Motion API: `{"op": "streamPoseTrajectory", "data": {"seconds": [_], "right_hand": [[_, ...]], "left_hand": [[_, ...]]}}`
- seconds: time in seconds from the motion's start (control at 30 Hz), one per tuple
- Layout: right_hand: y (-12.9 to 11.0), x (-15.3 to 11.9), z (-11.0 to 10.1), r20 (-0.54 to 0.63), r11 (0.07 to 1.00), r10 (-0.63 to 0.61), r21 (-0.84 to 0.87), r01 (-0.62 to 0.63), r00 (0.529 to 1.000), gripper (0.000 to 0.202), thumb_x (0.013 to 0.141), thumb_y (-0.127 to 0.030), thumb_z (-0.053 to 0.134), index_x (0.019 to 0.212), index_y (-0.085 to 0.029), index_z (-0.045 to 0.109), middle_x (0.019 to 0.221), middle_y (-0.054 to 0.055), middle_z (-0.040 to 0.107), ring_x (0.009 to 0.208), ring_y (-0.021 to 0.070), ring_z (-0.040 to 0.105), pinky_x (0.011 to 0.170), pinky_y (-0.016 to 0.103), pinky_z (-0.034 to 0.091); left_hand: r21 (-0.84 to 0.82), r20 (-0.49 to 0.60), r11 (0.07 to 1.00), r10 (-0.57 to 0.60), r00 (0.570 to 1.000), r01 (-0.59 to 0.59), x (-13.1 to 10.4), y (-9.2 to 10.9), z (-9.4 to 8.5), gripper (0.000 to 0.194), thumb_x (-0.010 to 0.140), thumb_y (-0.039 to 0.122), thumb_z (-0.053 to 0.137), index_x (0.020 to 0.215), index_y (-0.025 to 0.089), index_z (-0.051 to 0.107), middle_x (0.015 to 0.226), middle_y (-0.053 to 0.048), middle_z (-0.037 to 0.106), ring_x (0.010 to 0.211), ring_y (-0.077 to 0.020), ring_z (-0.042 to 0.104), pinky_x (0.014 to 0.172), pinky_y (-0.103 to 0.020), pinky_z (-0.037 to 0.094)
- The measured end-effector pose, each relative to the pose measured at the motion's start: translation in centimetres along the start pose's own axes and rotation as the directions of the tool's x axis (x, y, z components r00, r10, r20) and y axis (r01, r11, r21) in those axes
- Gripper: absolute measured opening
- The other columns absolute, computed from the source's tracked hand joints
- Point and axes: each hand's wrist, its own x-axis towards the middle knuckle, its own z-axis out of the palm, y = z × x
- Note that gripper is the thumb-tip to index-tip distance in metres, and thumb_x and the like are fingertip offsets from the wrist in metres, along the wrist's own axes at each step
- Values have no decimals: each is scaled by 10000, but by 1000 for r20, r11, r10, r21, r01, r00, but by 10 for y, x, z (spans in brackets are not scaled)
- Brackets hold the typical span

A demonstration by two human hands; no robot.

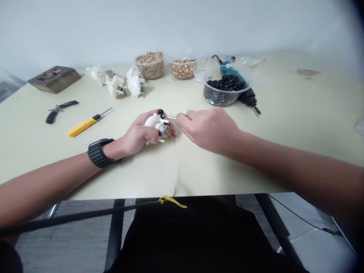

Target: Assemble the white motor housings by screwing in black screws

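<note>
My left hand (139,132), with a dark watch on the wrist, is closed around a white plastic motor housing (153,120). A small round motor (164,131) is set into the housing and faces me. At the housing's upper edge sits a small black part (160,113), close to my left fingertips. My right hand (210,129) is closed on a thin metal-shafted tool (170,118). The shaft points left, its end at the black part; whether it touches is unclear. Any handle is hidden in my right fingers.
On the table (142,174) lie a yellow-handled screwdriver (83,126) and black-handled pliers (58,110). Behind are a dark block (55,79), several white housings (115,85), tubs of tan pieces (150,65) and orange-brown pieces (183,69), a tub of black parts (226,85) and a power drill (250,99).
</note>
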Motion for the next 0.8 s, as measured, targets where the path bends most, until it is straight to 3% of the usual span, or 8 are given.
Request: {"op": "streamPoseTrajectory", "data": {"seconds": [0.13,0.27,0.47,0.6,0.7,0.8], "right_hand": [[-1,3,0,76,991,43,121,-52,996,289,1057,-225,377,1016,-167,657,762,56,634,573,152,320,568,340,178],[6,8,1,99,937,82,333,-110,992,317,1047,-312,405,840,-180,606,629,12,493,559,135,290,584,328,194],[8,11,-3,88,795,98,592,-131,991,342,1008,-243,450,670,-193,442,550,-42,374,549,96,303,631,313,227],[7,11,1,66,755,102,645,-120,993,360,1012,-239,462,655,-197,430,564,-44,389,565,100,329,650,317,241],[7,12,7,31,717,140,686,-123,990,358,1042,-262,453,697,-190,514,617,-31,472,609,110,385,668,316,264],[6,14,10,18,561,212,816,-137,977,356,1070,-358,481,780,-187,596,726,-9,593,695,121,478,697,300,325]], "left_hand": [[-19,15,999,-27,1000,27,-3,2,5,343,518,41,618,839,163,619,791,-29,727,692,-165,621,559,-263,436],[18,16,999,-42,999,42,-4,6,8,334,531,27,632,837,161,621,795,-19,726,653,-130,573,512,-241,397],[74,4,995,-62,998,62,-5,9,9,330,548,27,636,848,163,610,804,-27,722,670,-139,584,507,-243,389],[34,17,999,-42,999,41,-4,1,6,341,562,44,649,875,173,608,817,-32,721,729,-174,633,549,-259,411],[-65,-17,998,3,1000,-5,-1,-6,7,366,557,48,639,896,179,598,858,-30,723,781,-192,658,626,-288,470],[-165,-117,985,36,992,-55,2,-7,14,389,570,54,650,926,187,566,889,-25,699,841,-195,659,682,-303,488]]}}
